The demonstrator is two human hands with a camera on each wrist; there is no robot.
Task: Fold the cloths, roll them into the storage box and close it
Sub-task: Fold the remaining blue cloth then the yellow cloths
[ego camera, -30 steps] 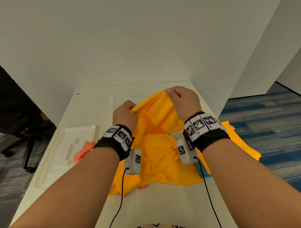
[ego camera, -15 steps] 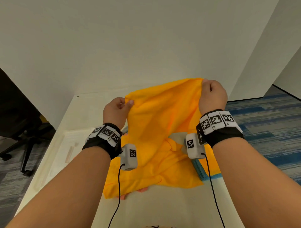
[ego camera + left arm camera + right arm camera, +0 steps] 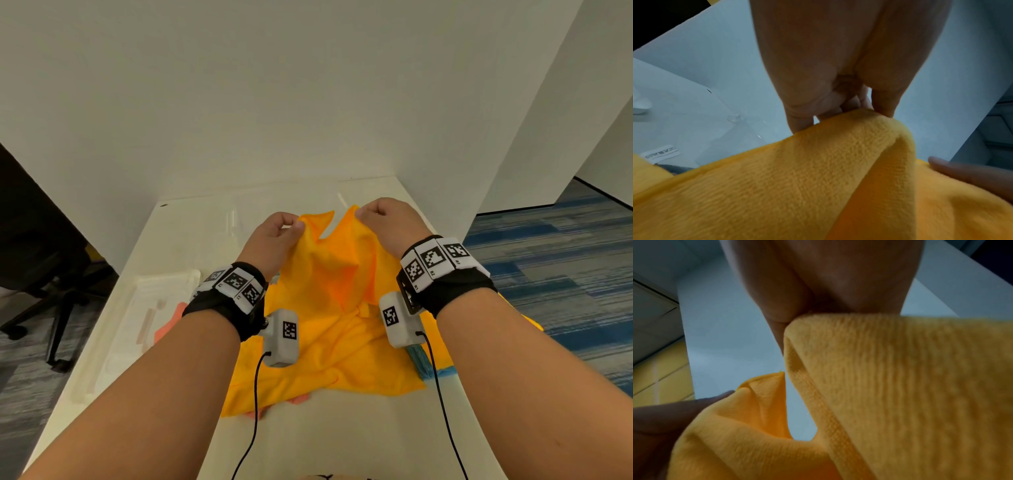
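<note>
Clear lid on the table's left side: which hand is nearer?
Left. The left hand pinches the yellow cloth just right of the lid; the right hand is farther right.

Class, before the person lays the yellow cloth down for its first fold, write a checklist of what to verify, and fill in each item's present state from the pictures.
1. Left hand pinches a corner of the yellow cloth: ok.
2. Right hand pinches the other top corner: ok.
3. Top edge stretched flat between the hands: not ok, it sags in a V.
4. Cloth lifted free of the table: not ok, its lower part lies bunched there.
5. Orange cloth and blue cloth out from underneath: not ok.
6. Storage box ready to receive rolls: cannot tell.
</note>
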